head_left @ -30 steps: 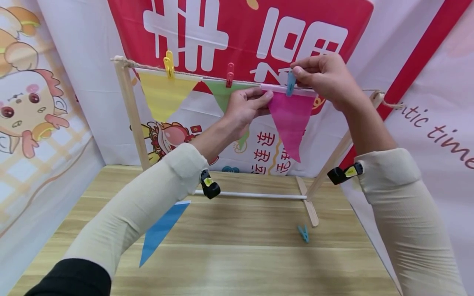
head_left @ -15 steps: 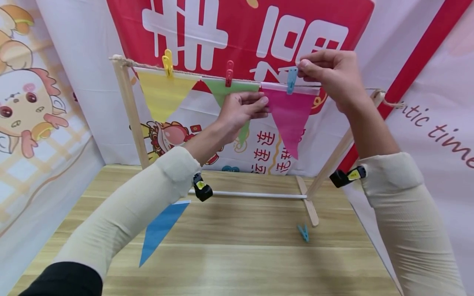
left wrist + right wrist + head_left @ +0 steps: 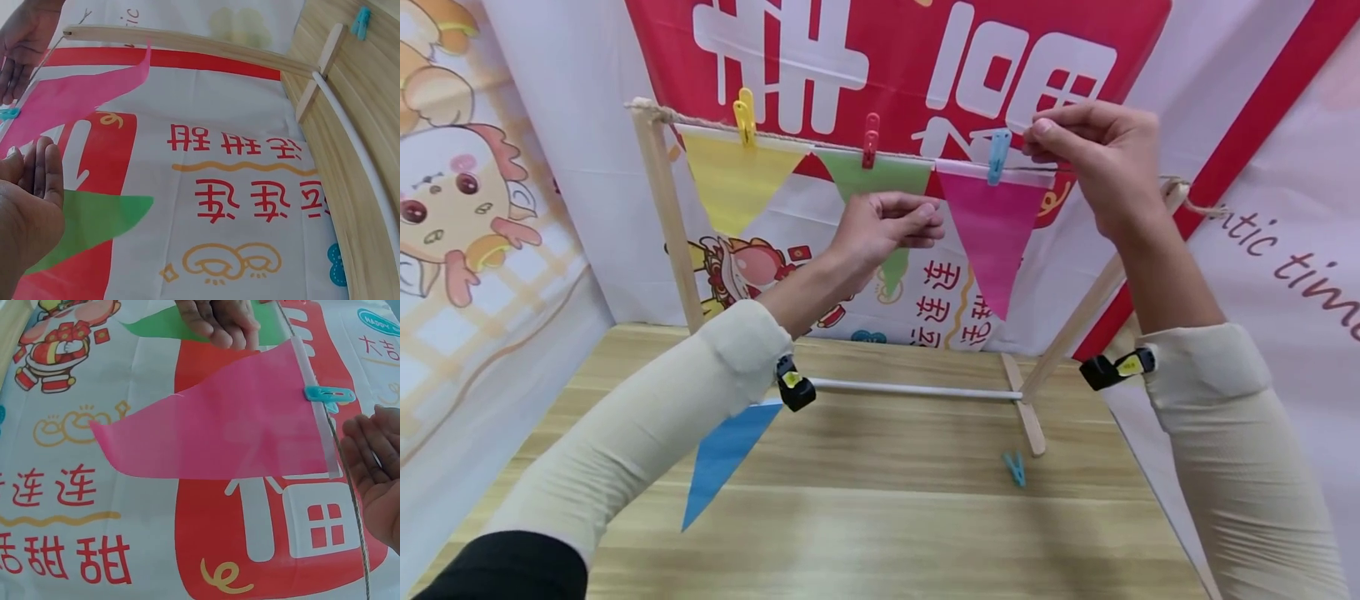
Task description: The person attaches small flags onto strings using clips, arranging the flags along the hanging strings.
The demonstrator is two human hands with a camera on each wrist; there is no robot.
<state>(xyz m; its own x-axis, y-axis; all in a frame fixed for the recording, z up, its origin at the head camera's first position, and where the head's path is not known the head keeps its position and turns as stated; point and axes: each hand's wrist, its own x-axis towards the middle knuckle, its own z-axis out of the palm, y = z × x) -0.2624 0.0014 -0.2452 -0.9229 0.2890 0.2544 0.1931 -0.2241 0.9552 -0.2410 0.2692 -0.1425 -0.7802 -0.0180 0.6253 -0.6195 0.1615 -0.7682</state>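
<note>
From left, a post (image 3: pixel 664 208) carries the rope (image 3: pixel 700 123), where a yellow flag (image 3: pixel 733 179) hangs under a yellow peg (image 3: pixel 744 118); below, a blue flag (image 3: pixel 726 458) lies on the table (image 3: pixel 887 537), partly hidden by a sleeve (image 3: pixel 647 429). Next, a red peg (image 3: pixel 870 142) clips a green flag (image 3: pixel 901 177). The left hand (image 3: pixel 880 229) is poised in front, its fingers loosely bent and pinching nothing visible; whether it touches the green flag cannot be told. Just beside hangs the pink flag (image 3: pixel 988 229), secured to the rope by a blue peg (image 3: pixel 998 156), with a loose peg (image 3: pixel 1016 469) on the table below. The right hand (image 3: pixel 1105 158) is near the blue peg but apart from it, fingers relaxed, holding nothing. Pegging the pink flag appears to be the step in hand, all but complete; next, probably, comes the blue flag, calling for one hand to raise it to the rope's right stretch and the other to bring the loose peg
</note>
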